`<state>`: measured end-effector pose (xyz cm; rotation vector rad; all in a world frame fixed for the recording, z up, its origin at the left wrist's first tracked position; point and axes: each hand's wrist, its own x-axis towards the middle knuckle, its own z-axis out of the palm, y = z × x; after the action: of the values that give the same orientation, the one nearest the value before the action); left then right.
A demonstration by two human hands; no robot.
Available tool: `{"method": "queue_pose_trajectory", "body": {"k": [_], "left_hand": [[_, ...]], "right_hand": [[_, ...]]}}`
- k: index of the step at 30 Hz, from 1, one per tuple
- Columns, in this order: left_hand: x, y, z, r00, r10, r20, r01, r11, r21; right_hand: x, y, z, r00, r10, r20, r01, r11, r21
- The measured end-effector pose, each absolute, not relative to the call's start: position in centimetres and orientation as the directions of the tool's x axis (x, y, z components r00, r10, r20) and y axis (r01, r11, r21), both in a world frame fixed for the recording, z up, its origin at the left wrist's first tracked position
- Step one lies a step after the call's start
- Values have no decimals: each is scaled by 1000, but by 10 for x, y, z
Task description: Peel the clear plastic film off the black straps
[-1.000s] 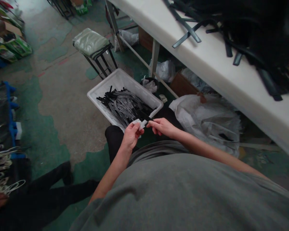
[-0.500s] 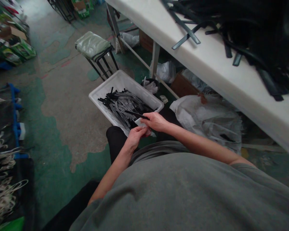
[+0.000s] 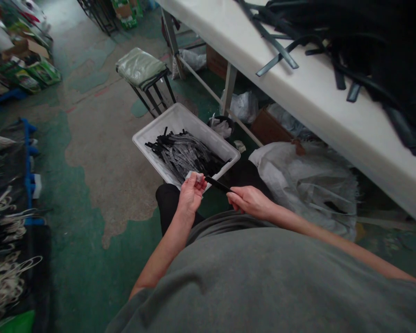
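My left hand (image 3: 191, 192) has its fingers closed on a small white piece (image 3: 194, 175) at the near rim of a white bin (image 3: 149, 132). In my right hand (image 3: 247, 201), to the right, is one end of a black strip (image 3: 217, 184). The strip's other end reaches the fingertips of my left hand; whether they pinch it is too small to tell. Many black and grey strips (image 3: 183, 150) lie heaped inside the bin.
A white table (image 3: 222, 27) with a pile of black strips (image 3: 367, 51) runs along the right. Beyond the bin stands a stool (image 3: 140, 67). A white sack (image 3: 280, 171) lies under the table, and corded bundles (image 3: 3, 277) are at the left.
My right hand has moved right and away from my left hand, so the black strip now spans between them. My left hand has shifted slightly up and left. The view has shifted a little.
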<state>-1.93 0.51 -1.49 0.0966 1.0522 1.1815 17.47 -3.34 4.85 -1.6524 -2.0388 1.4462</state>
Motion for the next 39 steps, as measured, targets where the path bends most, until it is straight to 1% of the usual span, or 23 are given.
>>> {"method": "queue_pose_trajectory", "body": {"k": [4, 11, 15, 17, 19, 25, 28, 31, 34, 36, 37, 39], "left_hand": [[-18, 4, -15, -31, 792, -610, -697, 420, 581], [-16, 2, -14, -22, 827, -561, -700, 388, 600], [-11, -5, -15, 10, 840, -542, -678, 404, 614], [-7, -9, -17, 40, 833, -552, -657, 439, 614], [-5, -12, -18, 76, 821, -566, -637, 477, 606], [-16, -11, -12, 57, 812, -581, -650, 472, 596], [-13, -13, -4, 151, 789, -596, -660, 529, 533], [-6, -14, 2, 229, 778, -585, -646, 571, 507], [-6, -9, 5, 214, 790, -575, -662, 550, 509], [-11, -4, 7, 173, 798, -578, -699, 512, 499], [-12, -2, 7, 160, 800, -579, -712, 499, 494], [-10, -1, 9, 164, 800, -578, -718, 499, 486]], "right_hand": [[170, -33, 46, -354, 816, -457, 700, -93, -708], [167, -30, 38, -362, 798, -482, 712, -97, -695], [162, -25, 34, -393, 762, -515, 659, -157, -735], [158, -20, 33, -424, 730, -536, 599, -217, -771], [156, -16, 36, -451, 722, -525, 561, -229, -796], [173, -19, 81, -488, 789, -373, 596, -11, -803], [170, -19, 92, -434, 845, -311, 671, 74, -738], [159, -12, 90, -374, 872, -315, 748, 83, -659], [161, -8, 97, -405, 860, -311, 724, 94, -683], [170, -9, 109, -421, 876, -234, 713, 161, -682], [173, -10, 115, -409, 892, -192, 733, 196, -651], [173, -10, 119, -364, 921, -135, 806, 239, -542]]}}
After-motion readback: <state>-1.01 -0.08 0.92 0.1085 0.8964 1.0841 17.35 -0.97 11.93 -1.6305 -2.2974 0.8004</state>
